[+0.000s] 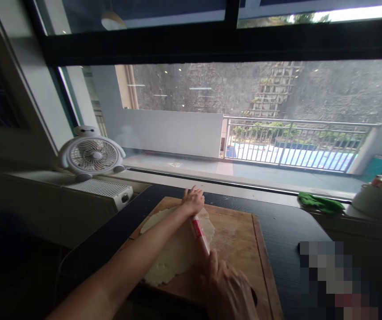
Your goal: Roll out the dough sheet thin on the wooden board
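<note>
On the cutting board (236, 235), dough (181, 254) lay rolled flat, perhaps unfinished. Your left hand (194, 201) and right hand (230, 284) covered the rolling pin (199, 231) (finger closure unclear).

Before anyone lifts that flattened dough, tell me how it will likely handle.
The dough sheet will probably flop, as it lies broad and flat on the cutting board. Its ragged edges suggest it could tear there. It might cling to the rolling pin laid across it.
</note>
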Tool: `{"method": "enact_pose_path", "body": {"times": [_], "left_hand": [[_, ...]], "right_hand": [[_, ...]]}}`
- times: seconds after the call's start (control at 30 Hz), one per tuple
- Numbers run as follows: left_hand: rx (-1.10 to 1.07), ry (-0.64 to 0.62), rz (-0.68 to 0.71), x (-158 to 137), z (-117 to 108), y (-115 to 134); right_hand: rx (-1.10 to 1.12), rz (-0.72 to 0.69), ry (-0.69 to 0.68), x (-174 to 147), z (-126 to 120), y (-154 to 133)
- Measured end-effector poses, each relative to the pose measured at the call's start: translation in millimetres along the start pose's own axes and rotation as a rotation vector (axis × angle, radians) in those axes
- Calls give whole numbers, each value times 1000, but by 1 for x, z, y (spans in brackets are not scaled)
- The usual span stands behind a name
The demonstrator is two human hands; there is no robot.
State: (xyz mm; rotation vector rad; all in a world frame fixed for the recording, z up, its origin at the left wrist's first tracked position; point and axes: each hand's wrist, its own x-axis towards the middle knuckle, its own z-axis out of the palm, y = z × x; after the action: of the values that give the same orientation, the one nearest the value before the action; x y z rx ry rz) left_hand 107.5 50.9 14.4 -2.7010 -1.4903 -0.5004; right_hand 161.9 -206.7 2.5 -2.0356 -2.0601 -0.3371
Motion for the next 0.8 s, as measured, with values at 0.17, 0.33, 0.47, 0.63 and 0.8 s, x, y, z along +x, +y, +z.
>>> {"method": "enact_pose_path", "body": {"times": [0.17,0.33,0.47,0.63,0.8], "left_hand": [[72,-77,-7,-45,-18,-51],[68,-82,85,-28,-9,-30],[8,-70,117,14,13,21],[-45,-42,146,40,25,67],[-41,4,154,22,14,52]], "right_hand": [[26,-85,67,5,2,-20],[117,-42,-1,3,-4,-5],[52,24,-81,0,-9,16],[-27,78,-79,-7,-10,33],[-38,-1,3,-13,1,27]]}}
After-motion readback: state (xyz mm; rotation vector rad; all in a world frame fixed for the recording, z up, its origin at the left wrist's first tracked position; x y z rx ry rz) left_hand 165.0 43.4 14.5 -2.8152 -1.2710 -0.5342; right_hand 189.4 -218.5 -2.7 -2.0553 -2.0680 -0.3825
